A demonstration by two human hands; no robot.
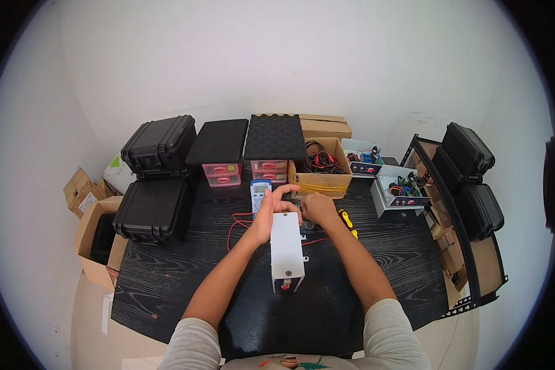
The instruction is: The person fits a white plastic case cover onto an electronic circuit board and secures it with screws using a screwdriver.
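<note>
A white rectangular metal box (287, 250) stands on the black table (166, 277) in front of me. My left hand (271, 206) rests at the box's far end, fingers curled, thumb and forefinger apart. My right hand (319, 208) is closed beside it at the box's far right corner; what it pinches is too small to tell. A blue and white multimeter (259, 192) lies just behind my left hand. Red test leads (237, 223) run from it across the table. A yellow-handled tool (346, 220) lies by my right wrist.
Black hard cases (157, 185) stack at the left, small red drawer units (223, 172) under foam pads at the back. A cardboard box of cables (320, 166) and open white boxes of electronics (398, 192) sit back right. A shelf with more cases (468, 179) stands right.
</note>
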